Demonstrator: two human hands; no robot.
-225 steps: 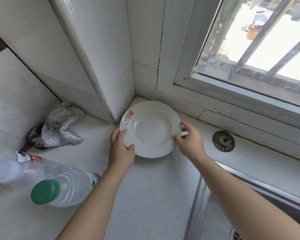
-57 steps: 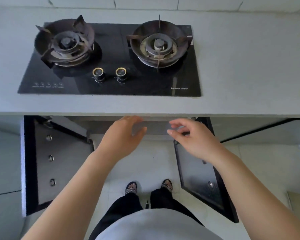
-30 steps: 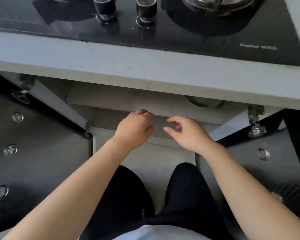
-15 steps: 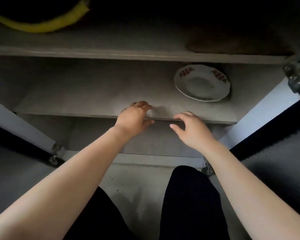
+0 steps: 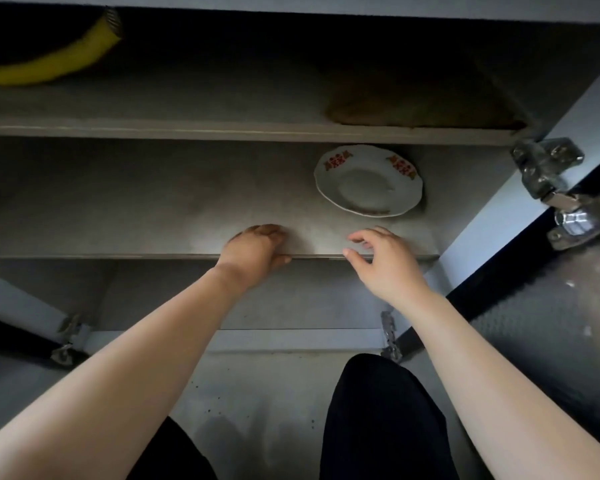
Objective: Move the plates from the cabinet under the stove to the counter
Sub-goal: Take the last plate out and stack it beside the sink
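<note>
The person looks into an open cabinet (image 5: pixel 492 216) with both bare forearms reaching in. A single white plate (image 5: pixel 368 181) with red motifs on its scalloped rim lies flat on the middle shelf (image 5: pixel 118 209), toward the right side; its far edge runs up under the front lip of the upper shelf (image 5: pixel 187 131), so that part is partly shaded.

The left hand (image 5: pixel 255 249) rests at the front edge of the middle shelf, fingers curled down onto the shelf surface and the thumb at the lip; it holds nothing, and its fingertips sink into shadow, so their exact pose is hard to read. The right hand (image 5: pixel 383 259) hovers just beside it at the same edge, fingers loosely spread and half open, empty, near the plate but apart from it.

The back of the cabinet is dark. On the upper shelf a yellow curved object (image 5: pixel 49 60) is cut off by the left edge of the view, and a brownish flat patch (image 5: pixel 420 105) at the right is too dim to identify. A metal hinge (image 5: pixel 561 188) shows at the right, blurred. The person's dark trousers (image 5: pixel 385 420) fill the bottom of the view.
</note>
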